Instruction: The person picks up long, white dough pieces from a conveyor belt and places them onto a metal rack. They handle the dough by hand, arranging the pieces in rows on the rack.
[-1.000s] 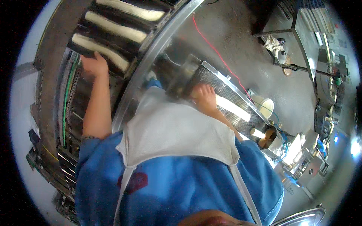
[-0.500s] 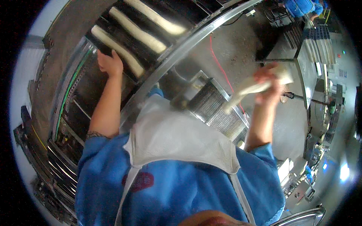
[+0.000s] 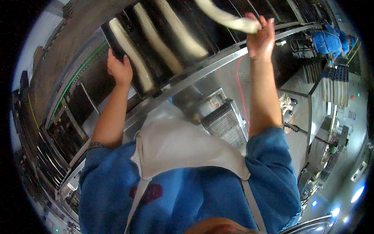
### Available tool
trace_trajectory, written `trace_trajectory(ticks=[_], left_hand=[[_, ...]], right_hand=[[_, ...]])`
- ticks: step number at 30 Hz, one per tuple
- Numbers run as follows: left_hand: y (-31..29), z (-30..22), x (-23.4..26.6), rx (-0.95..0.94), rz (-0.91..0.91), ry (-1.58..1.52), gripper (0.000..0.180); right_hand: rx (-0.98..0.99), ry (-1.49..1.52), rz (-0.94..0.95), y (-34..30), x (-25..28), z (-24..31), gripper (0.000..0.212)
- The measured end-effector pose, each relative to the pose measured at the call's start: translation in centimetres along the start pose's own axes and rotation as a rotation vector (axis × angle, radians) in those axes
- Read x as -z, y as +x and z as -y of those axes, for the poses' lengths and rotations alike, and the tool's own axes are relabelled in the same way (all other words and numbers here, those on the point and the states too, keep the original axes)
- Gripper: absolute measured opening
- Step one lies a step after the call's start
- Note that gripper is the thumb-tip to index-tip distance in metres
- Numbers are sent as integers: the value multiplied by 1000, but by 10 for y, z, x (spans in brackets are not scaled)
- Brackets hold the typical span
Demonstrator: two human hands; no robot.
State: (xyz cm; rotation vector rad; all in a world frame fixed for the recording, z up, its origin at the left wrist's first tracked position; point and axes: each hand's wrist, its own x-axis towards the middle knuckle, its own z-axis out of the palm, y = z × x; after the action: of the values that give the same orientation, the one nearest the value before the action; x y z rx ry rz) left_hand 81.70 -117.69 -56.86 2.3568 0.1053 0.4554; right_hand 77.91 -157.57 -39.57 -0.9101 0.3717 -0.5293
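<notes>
Three long pale dough strips lie side by side on a dark tray (image 3: 113,35): one nearest the left edge (image 3: 130,54), a middle one (image 3: 156,41) and another to its right (image 3: 183,31). My left hand (image 3: 120,70) is at the tray's left edge, fingers stretched and thumb apart, with no dough in it; whether it touches the tray is unclear. My right hand (image 3: 261,39) pinches the near end of a fourth, curved dough strip (image 3: 224,17), which stretches away to the upper left over the dark surface. Its far end runs out of view.
A metal rail (image 3: 218,58) runs along the near side of the trays. Below it stands a perforated metal box (image 3: 226,124). A red cord (image 3: 239,85) hangs to its right. Farther right are a metal table (image 3: 325,105), stacked trays (image 3: 337,84) and a person in blue (image 3: 327,42).
My right hand has swung up and left from the floor side to over the trays, carrying the dough strip, now stretched out. The trays appear shifted right in view; my left hand stays by the edge.
</notes>
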Motion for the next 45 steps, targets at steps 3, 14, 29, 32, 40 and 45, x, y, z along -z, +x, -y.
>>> trace_trajectory(ticks=[3, 14, 29, 32, 40, 45], left_hand=[[-1, 10, 3, -24, -15, 24, 66], [1, 22, 4, -27, 23, -117, 65], [-10, -26, 2, -10, 101, -139, 61], [-9, -19, -8, -93, 102, -83, 66], [16, 2, -44, -169, 124, 17, 74], [7, -18, -51, -200, 44, 24, 73]], right_hand=[[228, -490, -73, 15, 45, -49, 34], [-41, -1604, 356, 51, 13, -144, 67], [756, -1447, 247, -62, 80, -79, 54], [460, -1669, 186, -169, 150, -36, 55], [272, -1896, 350, -364, 218, -83, 54], [76, -1603, -55, -360, 230, -87, 49]])
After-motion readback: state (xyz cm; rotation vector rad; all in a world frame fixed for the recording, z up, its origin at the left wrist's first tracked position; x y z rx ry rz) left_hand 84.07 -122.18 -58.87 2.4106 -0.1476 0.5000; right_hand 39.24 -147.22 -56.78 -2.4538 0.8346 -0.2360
